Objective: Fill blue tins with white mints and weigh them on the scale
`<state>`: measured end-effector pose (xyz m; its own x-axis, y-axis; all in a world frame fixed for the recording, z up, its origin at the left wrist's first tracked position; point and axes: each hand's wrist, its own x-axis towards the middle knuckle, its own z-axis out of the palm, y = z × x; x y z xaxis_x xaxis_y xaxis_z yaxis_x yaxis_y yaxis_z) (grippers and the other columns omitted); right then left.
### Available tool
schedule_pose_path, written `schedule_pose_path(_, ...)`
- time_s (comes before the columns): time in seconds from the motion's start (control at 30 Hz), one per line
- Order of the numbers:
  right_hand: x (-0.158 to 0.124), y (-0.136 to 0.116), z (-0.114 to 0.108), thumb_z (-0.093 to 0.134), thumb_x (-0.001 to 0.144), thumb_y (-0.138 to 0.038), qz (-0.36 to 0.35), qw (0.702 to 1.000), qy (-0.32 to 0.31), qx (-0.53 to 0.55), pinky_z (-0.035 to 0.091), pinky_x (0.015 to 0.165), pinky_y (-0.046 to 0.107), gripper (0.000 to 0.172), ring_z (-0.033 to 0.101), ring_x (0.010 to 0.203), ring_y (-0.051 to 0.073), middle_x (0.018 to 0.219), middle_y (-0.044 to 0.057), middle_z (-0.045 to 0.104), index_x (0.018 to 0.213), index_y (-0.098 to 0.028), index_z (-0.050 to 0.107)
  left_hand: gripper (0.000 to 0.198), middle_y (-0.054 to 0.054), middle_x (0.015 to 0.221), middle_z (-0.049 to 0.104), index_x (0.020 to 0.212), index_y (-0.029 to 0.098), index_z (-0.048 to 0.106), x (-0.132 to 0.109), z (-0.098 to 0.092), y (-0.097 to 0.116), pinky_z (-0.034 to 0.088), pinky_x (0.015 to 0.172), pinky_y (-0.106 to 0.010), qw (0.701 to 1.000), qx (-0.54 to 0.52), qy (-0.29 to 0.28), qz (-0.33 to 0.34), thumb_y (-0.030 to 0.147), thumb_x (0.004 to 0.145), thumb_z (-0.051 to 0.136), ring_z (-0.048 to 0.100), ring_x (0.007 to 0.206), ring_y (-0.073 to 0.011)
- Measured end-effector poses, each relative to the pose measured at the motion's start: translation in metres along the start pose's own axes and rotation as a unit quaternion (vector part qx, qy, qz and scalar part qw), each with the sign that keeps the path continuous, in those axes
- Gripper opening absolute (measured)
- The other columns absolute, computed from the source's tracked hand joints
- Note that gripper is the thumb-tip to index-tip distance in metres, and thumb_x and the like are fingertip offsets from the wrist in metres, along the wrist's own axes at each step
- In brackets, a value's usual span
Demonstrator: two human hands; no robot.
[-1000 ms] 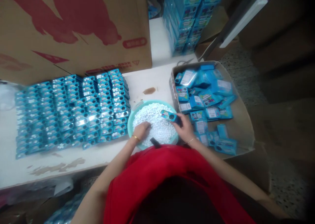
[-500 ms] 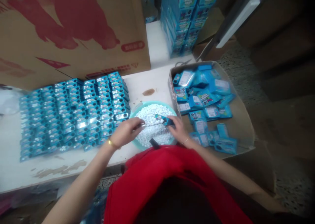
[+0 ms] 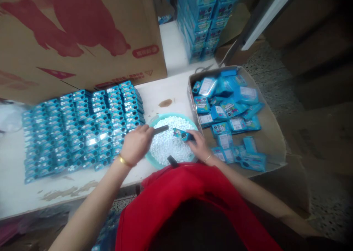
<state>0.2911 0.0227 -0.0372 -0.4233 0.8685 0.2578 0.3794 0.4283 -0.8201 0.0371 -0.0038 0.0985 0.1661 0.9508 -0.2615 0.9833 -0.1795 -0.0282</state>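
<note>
A teal bowl (image 3: 152, 123) heaped with small white candies (image 3: 168, 144) sits at the table's near edge. My right hand (image 3: 199, 145) is closed on a small blue box (image 3: 182, 134), held sideways over the bowl. My left hand (image 3: 135, 143) is closed over the bowl's left rim, with a dark, slim thing (image 3: 160, 129) sticking out of it toward the box. Left of the bowl lie several rows of the same small blue boxes (image 3: 82, 128), laid flat and close together.
An open cardboard tray (image 3: 271, 133) of loose blue boxes stands at the right. A big brown carton with red print (image 3: 82, 34) stands behind the rows. Stacks of blue boxes (image 3: 205, 19) rise at the back. A brown stain (image 3: 165, 103) marks the white table.
My left hand has come up out of the candies and moved left, closed, with a dark slim thing showing in it. My right hand keeps the blue box over the bowl.
</note>
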Motion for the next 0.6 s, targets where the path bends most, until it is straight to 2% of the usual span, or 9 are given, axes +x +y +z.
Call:
schedule_pose_path(0.07,-0.001,0.001,-0.006,0.055,0.086,-0.021,0.029,1.000,0.005,0.003,0.049,0.093,0.044,0.036,0.059,0.108,0.026,0.115,0.011,0.062,0.122,-0.021,0.052,0.023,-0.011,0.090,0.060,0.095,0.015,0.059,0.007,0.042,-0.018,0.045,0.068,-0.030,0.997,-0.053,-0.036,-0.046,0.024,0.094,0.039,0.057,0.086,-0.0225)
schedule_pose_path(0.13,-0.001,0.001,-0.011,0.057,0.086,-0.024,0.051,0.999,0.011,0.002,0.050,0.091,0.043,0.035,0.060,0.106,0.026,0.114,0.011,0.063,0.121,-0.021,0.053,0.020,-0.012,0.094,0.061,0.095,0.015,0.060,0.018,0.085,-0.023,0.045,0.072,-0.032,0.991,-0.107,-0.063,-0.055,0.022,0.092,0.041,0.056,0.091,-0.0241)
schedule_pose_path(0.2,0.000,0.000,-0.015,0.059,0.086,-0.026,0.066,0.998,0.019,-0.002,0.050,0.090,0.042,0.034,0.061,0.104,0.025,0.112,0.010,0.064,0.119,-0.021,0.054,0.017,-0.011,0.097,0.062,0.096,0.017,0.060,0.029,0.120,-0.011,0.045,0.077,-0.032,0.986,-0.145,-0.071,-0.037,0.021,0.091,0.044,0.056,0.094,-0.0236)
schedule_pose_path(0.3,0.002,-0.001,-0.017,0.061,0.085,-0.030,0.087,0.996,0.035,-0.007,0.051,0.088,0.040,0.034,0.061,0.101,0.025,0.110,0.009,0.064,0.117,-0.022,0.054,0.017,-0.008,0.102,0.063,0.100,0.020,0.060,0.043,0.156,0.017,0.045,0.081,-0.032,0.977,-0.203,-0.061,-0.014,0.023,0.091,0.045,0.056,0.098,-0.0217)
schedule_pose_path(0.37,0.002,0.000,-0.017,0.062,0.084,-0.031,0.097,0.994,0.045,-0.006,0.051,0.086,0.039,0.034,0.061,0.099,0.024,0.108,0.008,0.064,0.116,-0.022,0.054,0.018,-0.007,0.104,0.063,0.103,0.021,0.060,0.047,0.169,0.028,0.045,0.083,-0.032,0.968,-0.247,-0.049,-0.010,0.025,0.091,0.046,0.057,0.098,-0.0210)
schedule_pose_path(0.47,0.003,0.001,-0.016,0.062,0.084,-0.033,0.099,0.994,0.054,-0.002,0.051,0.086,0.038,0.033,0.061,0.098,0.023,0.107,0.008,0.064,0.115,-0.022,0.054,0.021,-0.005,0.097,0.065,0.105,0.021,0.059,0.040,0.175,0.026,0.047,0.080,-0.030,0.949,-0.314,-0.036,-0.001,0.031,0.091,0.048,0.060,0.089,-0.0189)
schedule_pose_path(0.53,0.004,0.000,-0.017,0.063,0.083,-0.033,0.095,0.994,0.056,0.000,0.051,0.085,0.038,0.033,0.061,0.097,0.023,0.106,0.008,0.064,0.114,-0.022,0.054,0.024,-0.004,0.094,0.066,0.106,0.020,0.058,0.029,0.169,0.016,0.048,0.075,-0.029,0.935,-0.354,-0.029,0.009,0.036,0.091,0.050,0.061,0.081,-0.0169)
schedule_pose_path(0.6,0.005,-0.001,-0.017,0.063,0.083,-0.033,0.092,0.994,0.056,-0.003,0.051,0.085,0.038,0.033,0.061,0.096,0.024,0.105,0.008,0.064,0.113,-0.022,0.054,0.026,-0.005,0.095,0.066,0.106,0.018,0.058,0.017,0.154,0.006,0.049,0.074,-0.028,0.924,-0.382,-0.020,0.017,0.038,0.091,0.050,0.061,0.080,-0.0161)
